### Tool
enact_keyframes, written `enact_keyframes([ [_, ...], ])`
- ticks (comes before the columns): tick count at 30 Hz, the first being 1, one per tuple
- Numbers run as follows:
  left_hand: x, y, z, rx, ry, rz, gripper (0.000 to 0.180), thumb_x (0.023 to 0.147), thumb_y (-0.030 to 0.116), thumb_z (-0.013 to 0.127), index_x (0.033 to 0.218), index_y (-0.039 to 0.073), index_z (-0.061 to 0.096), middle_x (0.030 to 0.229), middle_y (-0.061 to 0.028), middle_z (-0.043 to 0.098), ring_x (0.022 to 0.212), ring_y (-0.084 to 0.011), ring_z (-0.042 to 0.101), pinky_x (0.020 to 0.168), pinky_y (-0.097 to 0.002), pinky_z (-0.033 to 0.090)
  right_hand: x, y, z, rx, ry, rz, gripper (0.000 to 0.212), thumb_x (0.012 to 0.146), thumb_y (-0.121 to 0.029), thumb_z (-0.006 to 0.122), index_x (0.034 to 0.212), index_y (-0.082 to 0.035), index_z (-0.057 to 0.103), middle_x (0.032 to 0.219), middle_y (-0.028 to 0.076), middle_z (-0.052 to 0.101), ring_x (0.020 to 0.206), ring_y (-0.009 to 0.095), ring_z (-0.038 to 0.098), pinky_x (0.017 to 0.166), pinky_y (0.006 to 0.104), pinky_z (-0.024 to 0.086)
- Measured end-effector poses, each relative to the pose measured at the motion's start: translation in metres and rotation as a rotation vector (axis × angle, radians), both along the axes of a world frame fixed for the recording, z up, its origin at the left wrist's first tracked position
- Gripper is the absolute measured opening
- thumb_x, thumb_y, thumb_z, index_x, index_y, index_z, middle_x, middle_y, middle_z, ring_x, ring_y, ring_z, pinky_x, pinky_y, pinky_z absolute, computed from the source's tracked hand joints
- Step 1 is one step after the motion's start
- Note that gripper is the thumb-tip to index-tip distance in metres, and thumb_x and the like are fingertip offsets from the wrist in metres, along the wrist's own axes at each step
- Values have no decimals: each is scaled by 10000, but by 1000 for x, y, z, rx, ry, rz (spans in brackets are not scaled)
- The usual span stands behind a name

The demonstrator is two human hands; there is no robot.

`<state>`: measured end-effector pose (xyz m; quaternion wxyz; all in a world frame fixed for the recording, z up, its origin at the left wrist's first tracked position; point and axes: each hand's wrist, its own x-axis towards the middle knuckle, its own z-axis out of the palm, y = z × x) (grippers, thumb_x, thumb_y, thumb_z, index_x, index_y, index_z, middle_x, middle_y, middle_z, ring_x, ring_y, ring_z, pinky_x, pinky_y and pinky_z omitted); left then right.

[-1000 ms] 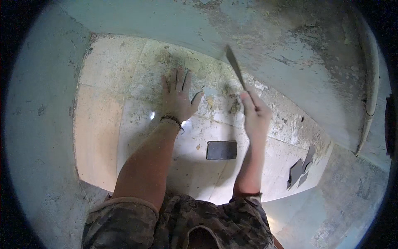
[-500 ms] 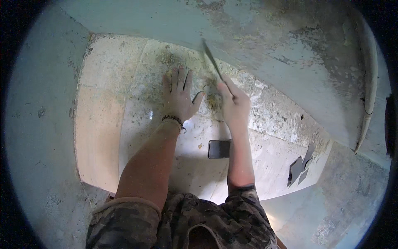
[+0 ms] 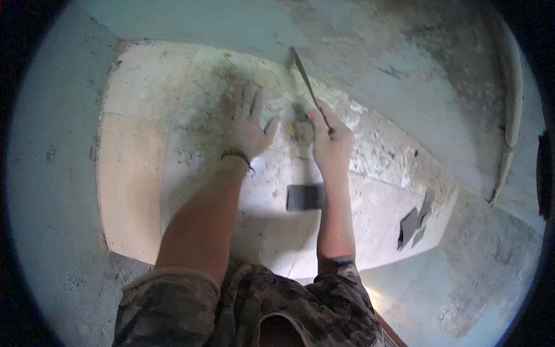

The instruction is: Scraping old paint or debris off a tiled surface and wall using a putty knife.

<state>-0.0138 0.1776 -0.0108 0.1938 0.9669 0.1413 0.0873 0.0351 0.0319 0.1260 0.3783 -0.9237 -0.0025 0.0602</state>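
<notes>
My left hand point(image 3: 247, 124) lies flat on the worn, dust-strewn panelled surface point(image 3: 266, 231), fingers spread and holding nothing. A dark braided bracelet point(image 3: 237, 155) circles that wrist. Closed around a scraper point(image 3: 306, 78), my right hand point(image 3: 333, 144) is a little to the right of it. The thin flat blade shows almost edge-on and points up and away to the left, its tip near the line where the surface meets the green wall. My fingers hide the handle. Below the hands a black flat rectangle point(image 3: 303, 198), like a phone, lies partly behind my right forearm.
Torn dark grey flat pieces point(image 3: 411, 225) lie at the surface's right end. Crumbled, flaking patches point(image 3: 376, 139) run along its far right edge. Peeling green walls point(image 3: 49, 156) enclose it, and a pale pipe point(image 3: 513, 104) runs down the right one.
The whole view has shifted slightly, with the surface sitting a bit higher and farther left. My right hand and the scraper have tipped slightly to the right; my left hand stays flat.
</notes>
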Motion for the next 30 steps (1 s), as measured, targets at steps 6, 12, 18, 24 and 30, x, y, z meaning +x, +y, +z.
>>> enact_keyframes([
  [6, -8, -2, 2, 84, 50, 14, 761, 953, 562, 446, 1522, 68, 345, 1598, -196, 259, 1495, -365, 182, 1185, -628, 95, 11, -20, 33, 221, 83, 21, 365, 940, -267, 669, 1226, -40, 687, 922, 115, 747, 826, 96, 637, 761, 270, 502],
  [12, -6, -3, -3, 45, 50, 16, 762, 954, 554, 448, 1529, 69, 329, 1606, -191, 239, 1502, -365, 159, 1194, -615, 73, 6, -12, 24, 256, 126, 7, 343, 933, -238, 675, 1213, -40, 693, 938, 105, 749, 812, 102, 637, 761, 267, 502],
  [18, -5, -3, -2, 47, 62, 18, 777, 941, 557, 474, 1525, 65, 332, 1606, -192, 236, 1499, -365, 169, 1195, -621, 63, 8, 26, 6, 133, -5, 151, 335, 934, -218, 667, 1230, -62, 689, 964, 96, 754, 836, 106, 654, 772, 267, 504],
  [24, -3, -7, -1, -40, -43, 1, 799, 927, 540, 537, 1531, 66, 317, 1607, -208, 223, 1498, -400, 153, 1186, -637, 67, -1, 2, 9, 300, 48, -46, 326, 944, -199, 691, 1230, -42, 694, 617, -76, 505, 513, -6, 385, 465, 191, 279],
  [30, -3, 2, -1, 20, 37, 9, 802, 938, 553, 506, 1547, 79, 286, 1612, -196, 221, 1499, -394, 155, 1184, -635, 80, 7, -12, -4, 343, 49, -37, 308, 946, -218, 693, 1212, -65, 710, 621, -80, 481, 524, 4, 366, 474, 198, 270],
])
